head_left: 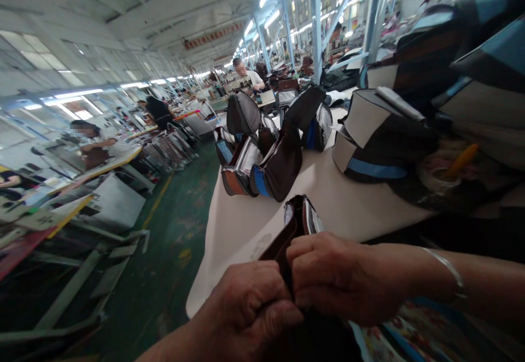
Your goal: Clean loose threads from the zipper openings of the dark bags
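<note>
My left hand (250, 307) and my right hand (336, 274) are both clenched on a dark brown bag piece (297, 222) at the near edge of a pale worktable (246, 225). The two fists meet knuckle to knuckle, pinching the fabric between them. The bag's far end, with a silvery lining and zipper edge, sticks up beyond my fingers. A silver bangle circles my right wrist (449, 272).
Several dark bags with blue and orange trim (266, 159) stand further along the table. Stacks of cut bag panels (381, 138) pile up at right. Green floor aisle (172, 241) runs left of the table. Other people sit at sewing stations (94, 143) across the aisle and behind (246, 75).
</note>
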Demonstrator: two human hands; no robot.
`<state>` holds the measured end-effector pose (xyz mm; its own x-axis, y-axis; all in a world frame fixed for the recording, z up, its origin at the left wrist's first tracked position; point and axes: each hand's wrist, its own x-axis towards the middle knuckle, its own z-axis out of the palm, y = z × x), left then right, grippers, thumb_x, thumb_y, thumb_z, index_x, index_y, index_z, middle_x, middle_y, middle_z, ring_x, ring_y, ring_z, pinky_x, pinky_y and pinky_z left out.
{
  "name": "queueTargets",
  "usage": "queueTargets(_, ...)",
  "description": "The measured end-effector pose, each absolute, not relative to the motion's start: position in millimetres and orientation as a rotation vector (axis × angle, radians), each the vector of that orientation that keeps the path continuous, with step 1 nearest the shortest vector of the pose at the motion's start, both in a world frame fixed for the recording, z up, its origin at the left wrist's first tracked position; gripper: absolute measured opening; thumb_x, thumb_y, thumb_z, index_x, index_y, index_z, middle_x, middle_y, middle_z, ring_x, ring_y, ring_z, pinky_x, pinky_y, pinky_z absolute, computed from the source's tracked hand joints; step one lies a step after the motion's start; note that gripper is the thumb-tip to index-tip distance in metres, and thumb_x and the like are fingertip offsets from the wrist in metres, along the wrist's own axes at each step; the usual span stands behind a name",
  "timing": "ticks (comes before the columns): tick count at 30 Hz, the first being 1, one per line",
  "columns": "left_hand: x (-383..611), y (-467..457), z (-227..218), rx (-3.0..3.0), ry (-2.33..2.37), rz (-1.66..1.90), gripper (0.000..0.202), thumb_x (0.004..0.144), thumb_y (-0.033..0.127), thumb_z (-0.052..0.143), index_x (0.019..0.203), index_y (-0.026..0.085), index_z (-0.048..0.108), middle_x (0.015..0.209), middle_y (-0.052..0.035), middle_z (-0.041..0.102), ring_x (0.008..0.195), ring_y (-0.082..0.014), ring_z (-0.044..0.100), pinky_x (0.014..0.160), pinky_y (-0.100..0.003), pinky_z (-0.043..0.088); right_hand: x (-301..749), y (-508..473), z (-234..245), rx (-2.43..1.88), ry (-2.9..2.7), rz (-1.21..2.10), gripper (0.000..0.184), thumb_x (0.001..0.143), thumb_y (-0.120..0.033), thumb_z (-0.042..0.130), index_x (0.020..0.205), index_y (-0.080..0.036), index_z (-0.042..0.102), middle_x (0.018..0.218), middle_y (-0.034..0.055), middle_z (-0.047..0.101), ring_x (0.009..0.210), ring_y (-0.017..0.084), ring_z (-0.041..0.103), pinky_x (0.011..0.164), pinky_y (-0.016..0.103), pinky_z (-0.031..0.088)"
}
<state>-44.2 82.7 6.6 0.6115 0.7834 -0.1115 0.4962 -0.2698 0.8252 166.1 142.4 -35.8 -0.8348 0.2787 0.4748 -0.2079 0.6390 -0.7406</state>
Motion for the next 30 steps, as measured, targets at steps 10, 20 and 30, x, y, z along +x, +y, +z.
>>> queueTargets(10,-65,98,25,1.731,1.041,0.193,0.054,0.101,0.056,0.033,0.09,0.013,0.065,0.082,-0.0022,0.054,0.077,-0.0142,0.046,0.072,-0.025,0.037,176,158,-46,-0.103,-2.394,1.183,0.027,0.104,-0.031,0.044,0.096,-0.013,0.062,0.091,0.006,0.057,0.086,0.014,0.052,0.082,0.027,0.043)
queueTargets(20,-67,104,48,2.031,1.222,0.167,0.036,0.1,0.04,0.046,0.078,0.014,0.058,0.076,0.0018,0.051,0.071,-0.0108,0.046,0.063,-0.02,0.034,219,226,-80,-0.701,-2.903,0.467,0.01,0.088,-0.016,0.059,0.088,-0.013,0.069,0.088,0.01,0.067,0.087,0.022,0.061,0.084,0.035,0.043)
queueTargets(30,-58,127,36,2.379,1.241,0.349,0.054,0.102,0.052,0.025,0.099,0.017,0.066,0.096,-0.0077,0.066,0.088,-0.0181,0.06,0.078,-0.026,0.044,194,152,-12,-0.529,-2.969,0.207,0.011,0.076,-0.019,0.06,0.065,-0.019,0.06,0.057,0.0014,0.055,0.047,0.014,0.042,0.054,0.03,0.033)
